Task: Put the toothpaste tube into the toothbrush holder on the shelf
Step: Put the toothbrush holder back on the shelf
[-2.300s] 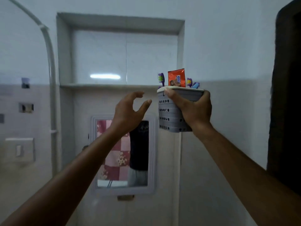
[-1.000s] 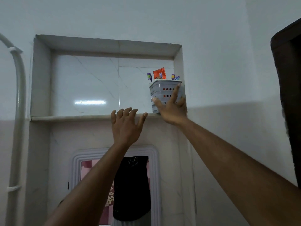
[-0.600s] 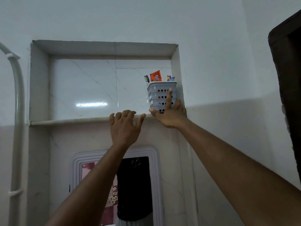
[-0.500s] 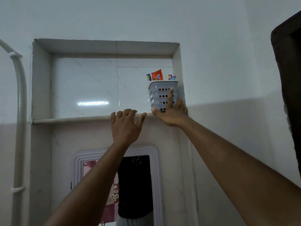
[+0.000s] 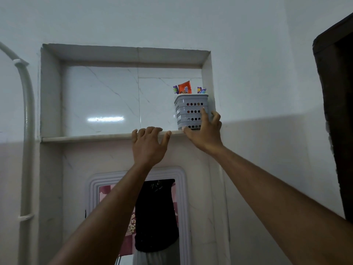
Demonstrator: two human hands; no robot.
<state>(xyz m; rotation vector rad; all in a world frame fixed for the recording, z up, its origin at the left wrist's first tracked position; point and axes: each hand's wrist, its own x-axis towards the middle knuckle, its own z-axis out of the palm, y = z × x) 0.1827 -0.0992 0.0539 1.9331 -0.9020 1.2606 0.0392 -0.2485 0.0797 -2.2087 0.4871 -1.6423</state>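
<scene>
A grey perforated toothbrush holder (image 5: 188, 109) stands on the marble shelf (image 5: 86, 139) at the right end of the wall niche. The orange end of the toothpaste tube (image 5: 184, 87) sticks up out of it, between toothbrush heads (image 5: 201, 90). My right hand (image 5: 205, 133) rests against the holder's lower front, fingers spread over it and thumb at its base. My left hand (image 5: 149, 144) lies flat on the shelf's front edge, fingers curled over the lip, holding nothing.
The niche's right wall (image 5: 207, 83) is close beside the holder. A white pipe (image 5: 26, 115) runs down the left wall. A mirror (image 5: 137, 217) with a white frame hangs below the shelf. A dark door frame (image 5: 336, 111) stands at the right.
The holder, carried in my right hand earlier, now stands on the shelf. My right hand's fingers have loosened and spread on its front. My left hand has settled on the shelf edge.
</scene>
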